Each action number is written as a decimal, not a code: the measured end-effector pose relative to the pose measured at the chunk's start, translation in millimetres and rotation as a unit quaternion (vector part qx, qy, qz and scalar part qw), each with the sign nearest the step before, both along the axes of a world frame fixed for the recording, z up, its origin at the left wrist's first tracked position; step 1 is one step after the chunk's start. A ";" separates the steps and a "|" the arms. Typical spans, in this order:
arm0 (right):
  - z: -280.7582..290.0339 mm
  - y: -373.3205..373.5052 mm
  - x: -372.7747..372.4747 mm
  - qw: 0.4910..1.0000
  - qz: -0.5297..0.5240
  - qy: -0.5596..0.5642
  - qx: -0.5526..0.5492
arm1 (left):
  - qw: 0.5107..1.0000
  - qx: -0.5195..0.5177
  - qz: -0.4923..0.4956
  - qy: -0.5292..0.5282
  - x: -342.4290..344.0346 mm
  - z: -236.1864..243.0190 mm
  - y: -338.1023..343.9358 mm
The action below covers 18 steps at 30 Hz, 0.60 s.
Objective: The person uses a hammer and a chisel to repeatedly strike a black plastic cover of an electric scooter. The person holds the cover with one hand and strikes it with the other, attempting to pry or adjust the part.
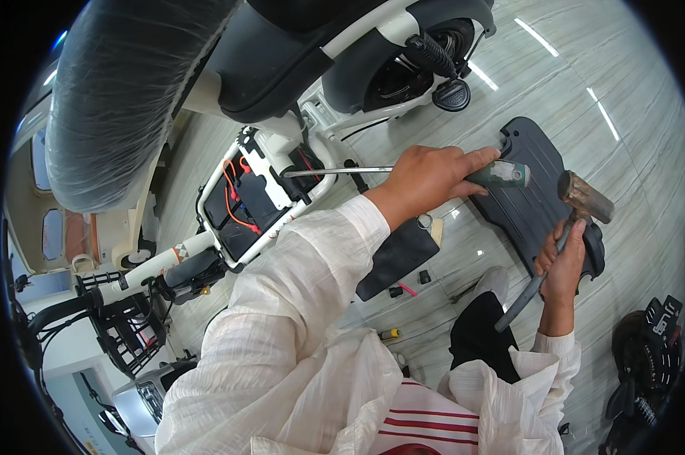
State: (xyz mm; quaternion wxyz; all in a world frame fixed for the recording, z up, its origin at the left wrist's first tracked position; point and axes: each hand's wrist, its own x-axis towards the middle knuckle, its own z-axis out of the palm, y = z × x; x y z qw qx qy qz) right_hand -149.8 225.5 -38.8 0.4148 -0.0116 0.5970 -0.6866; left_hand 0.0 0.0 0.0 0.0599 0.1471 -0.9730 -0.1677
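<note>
My left hand (433, 174) is closed round a long screwdriver, gripping the forward part of its worn green-grey handle (509, 174). Its metal shaft (350, 171) reaches left, with the tip at a round tube (280, 165) on the white scooter frame. Whether the tip touches the tube or sits inside it, I cannot tell. My right hand (562, 262) is wrapped round the grey handle of a hammer (589, 199), its rusty head a little right of the screwdriver's butt and apart from it. Below the tube lies an open battery bay (240, 205) with black batteries and red-orange wires.
A dark plastic panel (536, 159) lies on the tiled floor beneath my hands. Nearby are a black pouch (395, 262), small black pieces (424, 277) and a yellow-handled tool (390, 334). A plastic-wrapped seat (122, 106) overhangs the upper left; a dark wheeled thing (642, 356) stands right.
</note>
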 end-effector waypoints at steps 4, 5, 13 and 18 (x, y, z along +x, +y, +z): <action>-1.2 -1.8 -0.6 1.000 0.016 -0.002 -0.001 | 1.000 0.005 -0.001 0.010 -2.3 4.0 -1.2; -2.7 -1.6 -4.1 1.000 0.026 0.001 -0.008 | 1.000 0.004 -0.002 0.012 -4.6 6.7 -1.3; 2.1 -1.0 -3.1 0.986 0.145 0.075 -0.023 | 0.998 0.028 0.024 -0.041 -6.8 9.4 3.6; 24.3 12.6 -28.0 0.987 0.039 0.154 -0.028 | 0.999 0.027 0.019 -0.040 -9.9 10.0 8.5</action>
